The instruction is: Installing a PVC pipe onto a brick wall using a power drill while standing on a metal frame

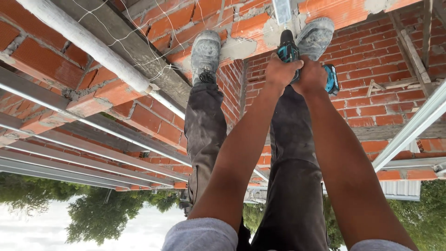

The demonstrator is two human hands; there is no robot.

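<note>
Left hand and right hand both clenched round teal cordless drill, tip down between dusty shoes, brick wall top

Tight spot. Your two boots, left and right, flank the drill on the wall top; the metal stud blocks straight ahead. To the left the grey pole and wires bar your reach. On the right, open air lies beyond the steel channel.
</note>
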